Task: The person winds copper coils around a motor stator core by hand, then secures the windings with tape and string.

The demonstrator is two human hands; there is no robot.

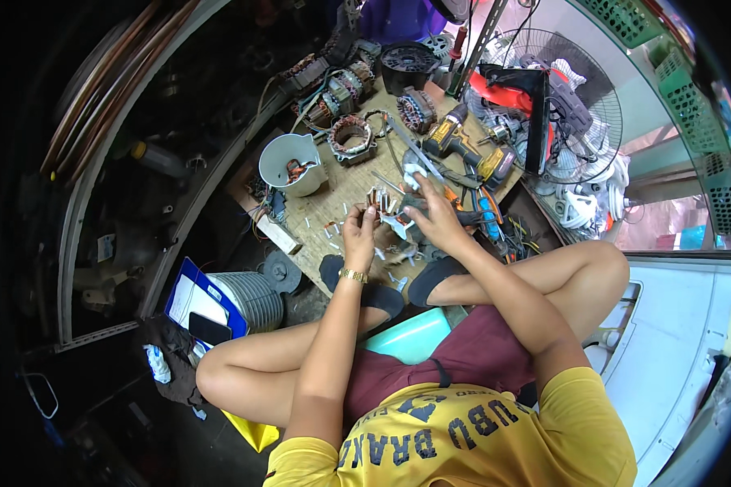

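Over the middle of the workbench, my left hand (359, 237) is closed, its thumb and fingers pinched at a small part with copper windings (379, 200). My right hand (435, 216) is closed beside it with curled fingers. What it grips is hard to make out; a thin metal rod (388, 183) runs out to the left near its fingers, and a white wrapping or cloth (414, 172) shows at its fingertips. Under both hands lie white scraps (397, 225) and short white pieces (333, 229) on the wooden bench top (304, 252).
A light grey pail (291, 165) with copper bits stands at the left. Behind are wound stator rings (352, 138) and a cordless drill (449, 138). Pliers (489, 213) lie right, near a caged fan (577, 105). A phone (209, 328) rests on papers at lower left.
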